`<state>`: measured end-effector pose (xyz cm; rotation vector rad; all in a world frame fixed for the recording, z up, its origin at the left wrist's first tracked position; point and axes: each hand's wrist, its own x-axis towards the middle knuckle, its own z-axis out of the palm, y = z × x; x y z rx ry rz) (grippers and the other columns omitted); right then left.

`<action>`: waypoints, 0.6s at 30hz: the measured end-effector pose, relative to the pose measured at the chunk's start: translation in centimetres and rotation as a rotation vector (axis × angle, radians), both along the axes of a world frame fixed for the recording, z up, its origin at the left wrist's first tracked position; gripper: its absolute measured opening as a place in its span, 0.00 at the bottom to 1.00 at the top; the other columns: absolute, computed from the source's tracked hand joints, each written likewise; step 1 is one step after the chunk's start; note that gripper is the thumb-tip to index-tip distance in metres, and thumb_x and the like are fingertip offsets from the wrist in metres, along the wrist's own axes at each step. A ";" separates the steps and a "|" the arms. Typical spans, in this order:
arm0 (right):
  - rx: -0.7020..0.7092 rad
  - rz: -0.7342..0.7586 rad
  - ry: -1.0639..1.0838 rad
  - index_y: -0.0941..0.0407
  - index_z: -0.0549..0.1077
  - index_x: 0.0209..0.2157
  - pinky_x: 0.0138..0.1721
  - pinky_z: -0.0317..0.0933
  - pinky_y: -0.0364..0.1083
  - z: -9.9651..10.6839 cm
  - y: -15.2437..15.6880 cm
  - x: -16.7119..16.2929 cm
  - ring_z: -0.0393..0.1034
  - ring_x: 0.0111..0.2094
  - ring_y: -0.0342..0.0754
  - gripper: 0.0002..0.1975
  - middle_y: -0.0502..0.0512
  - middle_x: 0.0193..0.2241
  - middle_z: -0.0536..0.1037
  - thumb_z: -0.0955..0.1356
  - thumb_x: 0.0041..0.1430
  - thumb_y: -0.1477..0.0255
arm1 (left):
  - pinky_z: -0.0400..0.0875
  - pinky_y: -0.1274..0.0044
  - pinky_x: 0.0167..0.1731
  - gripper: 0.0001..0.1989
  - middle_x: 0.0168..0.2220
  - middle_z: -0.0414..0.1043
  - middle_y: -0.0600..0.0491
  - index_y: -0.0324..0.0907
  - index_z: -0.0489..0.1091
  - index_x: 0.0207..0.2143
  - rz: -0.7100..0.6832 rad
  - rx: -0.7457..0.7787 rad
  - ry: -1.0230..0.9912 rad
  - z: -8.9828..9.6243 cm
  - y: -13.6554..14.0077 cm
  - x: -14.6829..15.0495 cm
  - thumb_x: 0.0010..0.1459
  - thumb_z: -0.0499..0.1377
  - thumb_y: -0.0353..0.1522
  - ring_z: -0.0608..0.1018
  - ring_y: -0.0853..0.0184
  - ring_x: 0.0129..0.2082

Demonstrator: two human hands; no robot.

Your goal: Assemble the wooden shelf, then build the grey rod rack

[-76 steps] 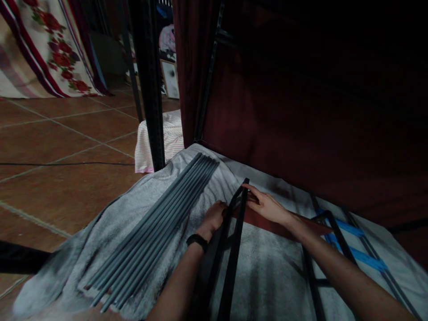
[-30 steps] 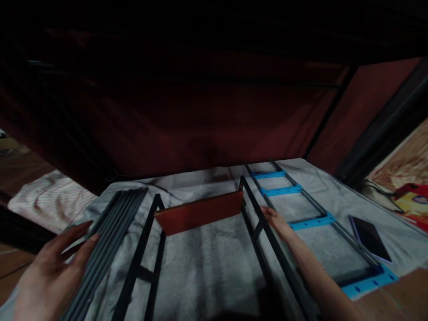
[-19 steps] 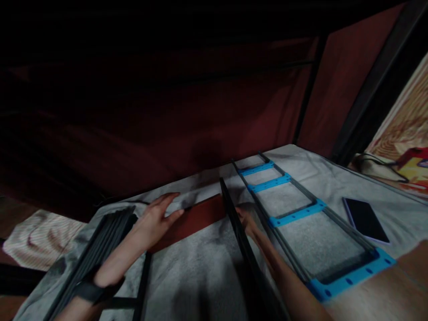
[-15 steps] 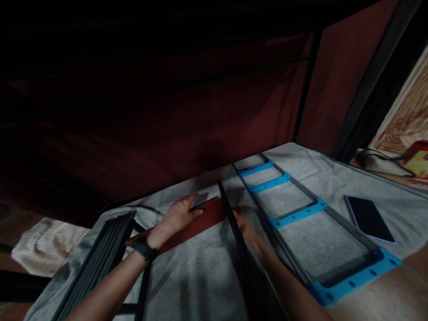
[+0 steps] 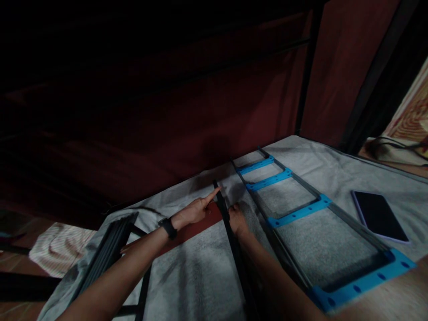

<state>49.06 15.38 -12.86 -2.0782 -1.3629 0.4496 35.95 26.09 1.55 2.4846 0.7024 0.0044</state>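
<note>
My left hand (image 5: 195,211), with a black watch on the wrist, is over a reddish-brown board (image 5: 207,218). Its index finger stretches to the far end of a long black bar (image 5: 231,238), while the other fingers bend down. The board spans from a black frame (image 5: 142,278) on the left to the bar. Right of the bar, my right hand (image 5: 238,221) has its fingers curled in against it where the board's end meets it. Whatever those fingers pinch is hidden.
A ladder-like frame with blue crosspieces (image 5: 299,210) and grey rods lies on the right. Beyond it rests a dark-screened phone (image 5: 380,215). Ribbed dark panels (image 5: 109,245) sit at left. Everything lies on a grey cloth (image 5: 197,272), before a dark red wall (image 5: 254,111).
My left hand has shifted right, from lying spread on the board to reaching the bar with its index finger. My right hand shows more, its fingers curled by the bar. The view has shifted slightly.
</note>
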 end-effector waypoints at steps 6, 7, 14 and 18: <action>-0.036 -0.028 0.052 0.59 0.73 0.47 0.49 0.62 0.45 -0.8 0.1 0.6 0.73 0.48 0.52 0.15 0.65 0.50 0.76 0.59 0.65 0.79 | 0.68 0.74 0.51 0.39 0.52 0.75 0.50 0.48 0.57 0.66 -0.100 -0.086 -0.003 0.9 0.4 1.0 0.50 0.56 0.25 0.76 0.63 0.49; -0.029 -0.021 0.060 0.59 0.73 0.46 0.49 0.62 0.44 -0.8 0.1 0.7 0.72 0.49 0.52 0.15 0.64 0.49 0.77 0.59 0.65 0.79 | 0.68 0.74 0.50 0.38 0.50 0.76 0.50 0.48 0.58 0.65 -0.099 -0.090 -0.004 1.0 0.4 1.0 0.50 0.56 0.25 0.76 0.64 0.47; 0.047 0.007 0.292 0.57 0.76 0.37 0.45 0.63 0.43 -1.0 0.2 1.2 0.74 0.44 0.50 0.10 0.59 0.41 0.81 0.64 0.60 0.78 | 0.70 0.77 0.41 0.34 0.41 0.75 0.54 0.47 0.59 0.63 -0.084 -0.148 0.001 1.3 0.3 -0.1 0.53 0.56 0.27 0.75 0.68 0.37; 0.085 -0.027 0.478 0.56 0.77 0.34 0.39 0.65 0.42 -1.2 0.3 0.7 0.76 0.38 0.47 0.10 0.56 0.36 0.82 0.64 0.58 0.79 | 0.70 0.79 0.36 0.33 0.41 0.75 0.54 0.48 0.60 0.63 -0.052 -0.157 -0.013 1.3 0.2 -0.8 0.54 0.57 0.30 0.74 0.69 0.34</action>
